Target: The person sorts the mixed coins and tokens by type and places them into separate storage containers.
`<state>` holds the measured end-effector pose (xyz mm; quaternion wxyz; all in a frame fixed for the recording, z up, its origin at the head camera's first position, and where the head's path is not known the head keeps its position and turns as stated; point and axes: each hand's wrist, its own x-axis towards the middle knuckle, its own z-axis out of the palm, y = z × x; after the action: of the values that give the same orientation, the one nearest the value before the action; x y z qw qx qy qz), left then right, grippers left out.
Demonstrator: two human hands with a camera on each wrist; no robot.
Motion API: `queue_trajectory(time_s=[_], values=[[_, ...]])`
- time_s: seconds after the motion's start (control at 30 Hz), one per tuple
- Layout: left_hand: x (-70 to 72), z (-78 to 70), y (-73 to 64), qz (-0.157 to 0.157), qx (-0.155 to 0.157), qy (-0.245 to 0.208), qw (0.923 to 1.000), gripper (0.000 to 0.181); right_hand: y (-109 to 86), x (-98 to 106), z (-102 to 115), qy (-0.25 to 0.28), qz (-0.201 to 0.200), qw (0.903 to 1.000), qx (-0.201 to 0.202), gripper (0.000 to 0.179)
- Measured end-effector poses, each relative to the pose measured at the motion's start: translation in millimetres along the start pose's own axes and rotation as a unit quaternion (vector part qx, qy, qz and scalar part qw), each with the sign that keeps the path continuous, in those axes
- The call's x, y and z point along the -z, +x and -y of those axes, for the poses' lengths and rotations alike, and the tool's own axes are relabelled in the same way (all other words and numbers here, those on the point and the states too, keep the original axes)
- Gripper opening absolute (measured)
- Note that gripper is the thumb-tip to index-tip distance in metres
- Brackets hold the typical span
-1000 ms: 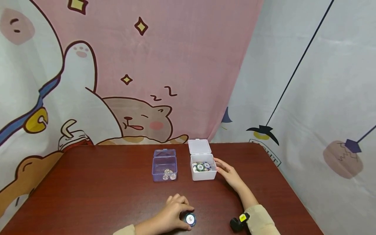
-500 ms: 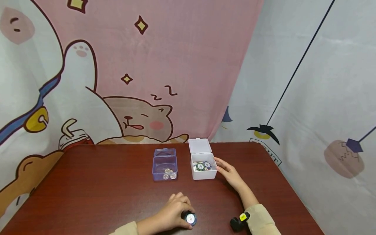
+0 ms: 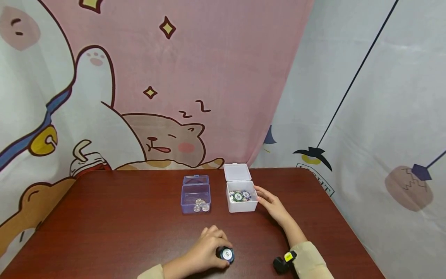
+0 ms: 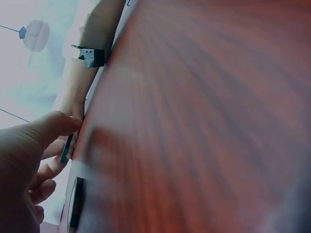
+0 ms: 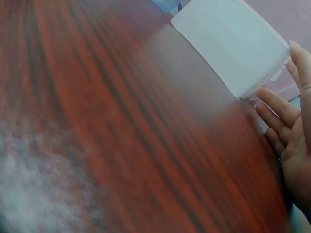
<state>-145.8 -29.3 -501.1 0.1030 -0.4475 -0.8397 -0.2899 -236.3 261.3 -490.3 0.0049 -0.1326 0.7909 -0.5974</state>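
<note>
My left hand [image 3: 211, 247] pinches a poker chip [image 3: 228, 254] with a white centre and dark blue rim between thumb and fingers, low over the front of the table. In the left wrist view the held chip [image 4: 66, 149] shows edge-on with a green tint. A second dark disc [image 4: 76, 206] shows below those fingers. My right hand [image 3: 273, 207] rests against the right side of a white box [image 3: 242, 207], its fingers loosely extended. Several poker chips [image 3: 238, 196] lie inside that box, its lid [image 3: 237, 172] standing raised at the back.
Left of the white box stands a translucent blue box [image 3: 187, 207] with its lid up, holding several clear round pieces [image 3: 201, 205]. A black wrist camera [image 3: 281, 265] sits by the right sleeve. A patterned cloth [image 3: 223, 77] hangs behind the brown table [image 3: 122, 217].
My left hand and the chip have moved slightly forward and right, and the chip is tilted a little differently. The right hand stays against the white box.
</note>
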Motion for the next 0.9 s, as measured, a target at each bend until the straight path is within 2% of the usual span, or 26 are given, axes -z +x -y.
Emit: queue_trajectory(time_s=[0.2, 0.5, 0.8, 0.9], values=[[-1.8, 0.8, 3.8, -0.025, 0.015, -0.005, 0.9996, 0.038, -0.2, 0, -1, -0.004, 0.0, 1.0, 0.002, 0.045], [-4.6, 0.9, 9.8, -0.073, 0.06, -0.04, 0.9948, 0.037, 7.2, 3, -29, -0.002, -0.01, 0.9999, 0.01, 0.044], [-2.4, 1.0, 20.2, -0.11, 0.082, -0.045, 0.9895, 0.04, 7.3, 3, -30, -0.004, -0.013, 0.9999, 0.009, 0.044], [-2.4, 1.8, 24.1, -0.118, 0.088, -0.042, 0.9883, 0.04, 4.7, 2, -21, -0.003, -0.01, 0.9999, 0.008, 0.044]])
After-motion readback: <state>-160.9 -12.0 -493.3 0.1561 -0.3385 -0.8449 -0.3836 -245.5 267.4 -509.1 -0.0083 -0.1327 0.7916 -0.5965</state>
